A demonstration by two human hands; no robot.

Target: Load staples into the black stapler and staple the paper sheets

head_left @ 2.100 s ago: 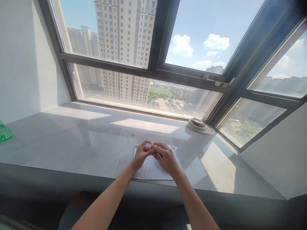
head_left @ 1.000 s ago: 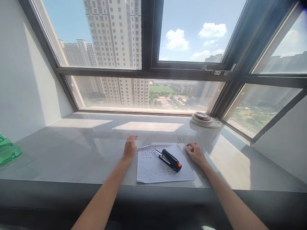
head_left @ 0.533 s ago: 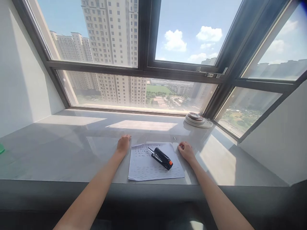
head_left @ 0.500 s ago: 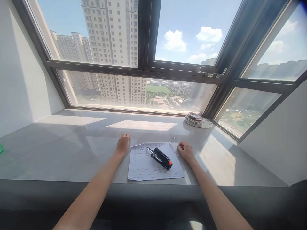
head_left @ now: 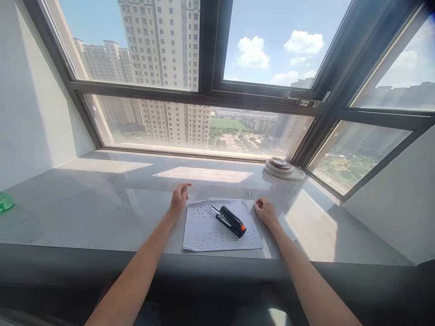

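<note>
A black stapler (head_left: 232,222) with an orange end piece lies on a stack of white paper (head_left: 204,237) covered in handwriting and print. Its upper arm is swung up, and the metal staple tray sticks out toward the upper left. My left hand (head_left: 179,198) is just off the paper's upper left corner, its index finger stretched out to the right and the others curled, holding nothing. To the right of the sheets my right hand (head_left: 265,210) rests on the sill with fingers curled in, nothing visible inside. A small metallic piece (head_left: 249,194), perhaps a staple strip, lies nearby.
A pale grey window sill (head_left: 102,213) carries everything and ends at a front edge near my forearms. Stacked round plates or mats (head_left: 280,168) sit by the window corner. Something green (head_left: 6,201) lies at the far left. Dark window frames (head_left: 204,97) rise behind.
My left hand has lifted slightly and its index finger now points out to the right. My right hand stays beside the paper. The view has shifted a little; stapler and paper lie as before.
</note>
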